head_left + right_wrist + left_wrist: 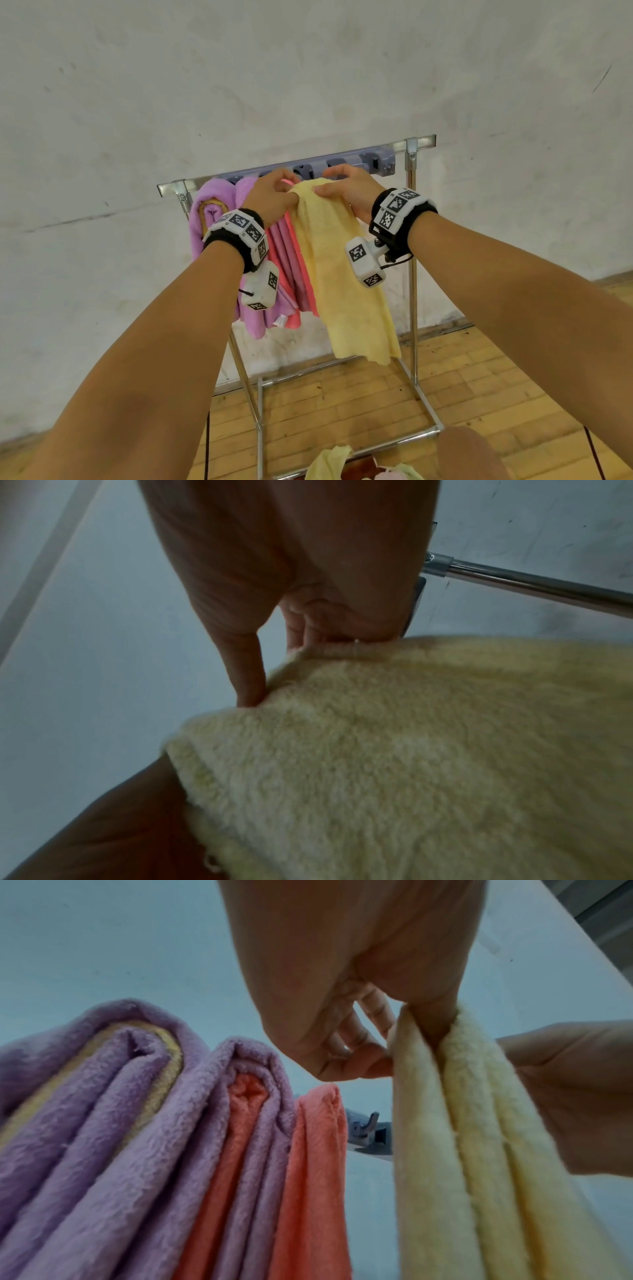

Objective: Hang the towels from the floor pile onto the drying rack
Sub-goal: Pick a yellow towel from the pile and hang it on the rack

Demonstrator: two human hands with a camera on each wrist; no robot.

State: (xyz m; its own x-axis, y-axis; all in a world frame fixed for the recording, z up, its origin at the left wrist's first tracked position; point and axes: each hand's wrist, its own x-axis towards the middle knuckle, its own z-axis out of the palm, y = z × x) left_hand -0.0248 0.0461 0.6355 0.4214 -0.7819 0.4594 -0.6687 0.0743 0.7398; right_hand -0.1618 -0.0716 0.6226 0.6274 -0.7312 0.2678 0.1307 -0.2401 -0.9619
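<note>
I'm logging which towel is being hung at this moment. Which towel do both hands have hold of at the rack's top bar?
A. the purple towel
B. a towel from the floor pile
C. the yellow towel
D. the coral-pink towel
C: the left hand and the right hand both pinch the top of the yellow towel at the rack's top bar, while the purple towel and the coral-pink towel hang untouched beside it.

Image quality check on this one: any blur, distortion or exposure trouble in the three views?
Head view: sharp, evenly lit, wide-angle bend at the drying rack and forearms. Left wrist view: bluish cast, yellow towel soft, left hand large and close. Right wrist view: dimmest, right hand shadowed, towel pile smeared.
</note>
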